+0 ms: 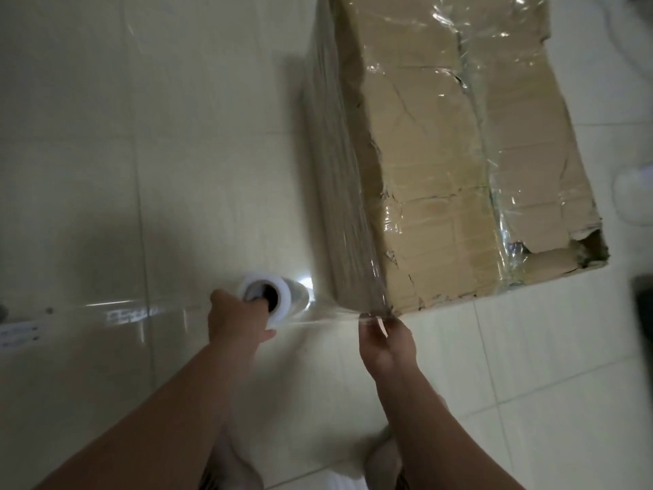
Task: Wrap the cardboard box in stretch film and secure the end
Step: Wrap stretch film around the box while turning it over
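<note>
Box (434, 178) is seen lying flat on a pale, glossy tiled floor (141, 136), up and to the right of both hands, its near corner just beside the right hand (387, 343). Brown corrugated cardboard is shown, creased and cracked along its top, with a ragged hole torn at the near right corner. Clear film (339, 178) is already laid over the top, where it is crinkled and shiny, and a taut sheet is drawn down the left side, gathered into fine lengthwise streaks. The left arm is stretched forward and low, and the left hand (233, 323) is closed on the roll (282, 295): fingers (259, 300) are pushed into the dark core (269, 294) while the thumb is kept outside, below the white rim. The roll is held end-on to the camera, near the floor, just left of the box's near corner. The right forearm is raised more steeply, the wrist bent, and the film's near edge is pinched between curled fingertips and thumb, right at the box corner. A thin stretched band of film is seen running between the two hands.
</note>
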